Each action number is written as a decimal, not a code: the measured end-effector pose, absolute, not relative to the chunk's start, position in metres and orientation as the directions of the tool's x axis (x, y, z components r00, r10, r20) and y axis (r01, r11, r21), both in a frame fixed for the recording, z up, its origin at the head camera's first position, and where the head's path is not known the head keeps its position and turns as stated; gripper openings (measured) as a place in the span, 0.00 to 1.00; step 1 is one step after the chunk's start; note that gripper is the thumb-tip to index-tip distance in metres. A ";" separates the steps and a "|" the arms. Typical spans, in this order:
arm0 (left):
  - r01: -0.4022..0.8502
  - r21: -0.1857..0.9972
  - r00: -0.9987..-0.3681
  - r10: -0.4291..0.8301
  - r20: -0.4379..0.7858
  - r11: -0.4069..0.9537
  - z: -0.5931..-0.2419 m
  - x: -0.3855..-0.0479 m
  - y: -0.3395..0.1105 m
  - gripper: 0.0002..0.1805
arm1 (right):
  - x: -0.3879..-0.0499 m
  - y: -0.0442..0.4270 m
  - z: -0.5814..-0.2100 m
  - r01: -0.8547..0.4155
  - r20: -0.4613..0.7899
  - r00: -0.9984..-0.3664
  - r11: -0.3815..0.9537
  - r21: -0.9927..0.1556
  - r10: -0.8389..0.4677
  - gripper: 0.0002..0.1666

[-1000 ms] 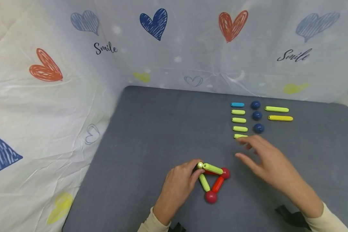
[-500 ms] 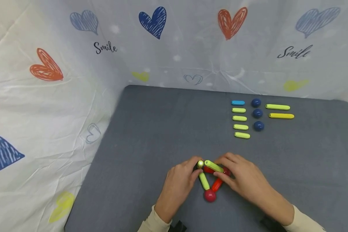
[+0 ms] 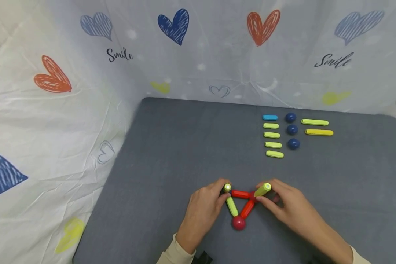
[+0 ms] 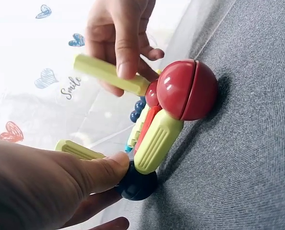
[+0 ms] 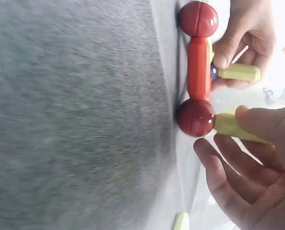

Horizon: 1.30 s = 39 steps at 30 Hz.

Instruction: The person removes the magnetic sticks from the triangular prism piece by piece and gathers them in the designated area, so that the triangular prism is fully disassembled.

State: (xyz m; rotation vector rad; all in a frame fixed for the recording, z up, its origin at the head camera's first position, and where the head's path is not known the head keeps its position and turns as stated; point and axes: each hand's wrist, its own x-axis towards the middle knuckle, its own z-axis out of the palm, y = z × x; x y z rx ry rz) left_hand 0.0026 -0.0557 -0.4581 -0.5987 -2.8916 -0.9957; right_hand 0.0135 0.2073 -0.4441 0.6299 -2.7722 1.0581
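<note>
A flat triangle of magnetic building pieces lies on the grey surface. Its corners are a front red ball (image 3: 239, 223), a right red ball (image 5: 195, 119) and a dark blue ball (image 4: 138, 184). Two red sticks (image 3: 248, 209) and one yellow-green stick (image 3: 232, 206) join them. My left hand (image 3: 201, 211) grips the dark blue corner at the foot of an upright yellow-green stick (image 3: 227, 187). Between thumb and fingers, my right hand (image 3: 293, 205) pinches another yellow-green magnetic stick (image 3: 263, 189), which stands tilted up from the right red ball.
Behind the hands lie several short yellow-green sticks (image 3: 273, 145) in a column with a blue stick (image 3: 270, 117). Beside them are dark blue balls (image 3: 292, 129), a long yellow-green stick (image 3: 315, 122) and a yellow stick (image 3: 319, 132). A printed white cloth (image 3: 198, 55) rises behind.
My right hand came in from the right and took hold of the stick on the right red ball. That stick, which leaned left, now points up and right. My left hand stays put.
</note>
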 end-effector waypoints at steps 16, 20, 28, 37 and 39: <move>0.361 0.597 -0.927 0.346 0.145 0.717 -0.458 0.000 -0.055 0.16 | 0.035 0.211 -0.452 -0.512 0.325 -0.855 0.752 -0.415 -0.403 0.19; 0.364 0.595 -0.926 0.348 0.146 0.716 -0.457 0.000 -0.055 0.17 | 0.040 0.206 -0.455 -0.566 0.352 -0.817 0.753 -0.336 -0.457 0.30; 0.374 0.597 -0.923 0.348 0.164 0.709 -0.459 0.000 -0.054 0.17 | 0.034 0.208 -0.451 -0.546 0.395 -0.831 0.713 -0.440 -0.393 0.18; 0.375 0.602 -0.921 0.356 0.156 0.705 -0.459 0.001 -0.055 0.17 | 0.012 0.254 -0.432 -0.454 0.420 -0.861 0.806 -0.380 -0.287 0.19; 0.375 0.603 -0.921 0.356 0.157 0.705 -0.459 0.001 -0.055 0.17 | 0.006 0.267 -0.428 -0.441 0.417 -0.861 0.836 -0.327 -0.291 0.26</move>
